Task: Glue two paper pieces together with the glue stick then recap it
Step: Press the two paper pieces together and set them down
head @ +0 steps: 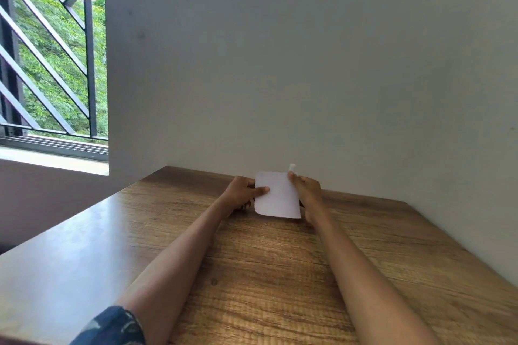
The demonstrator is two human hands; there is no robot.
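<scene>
A white paper (279,196) is held up just above the far part of the wooden table (252,274), its face towards me. My left hand (242,192) grips its left edge, thumb across the front. My right hand (307,190) pinches its upper right corner. A small white object (292,167), perhaps the glue stick, pokes up behind the paper above my right hand; I cannot tell whether it is capped or what holds it. Whether one sheet or two lie together cannot be told.
The table stands in a corner, with a pale wall (308,64) right behind the paper and another along the right side. A barred window (53,59) is at the left, beyond the table's left edge.
</scene>
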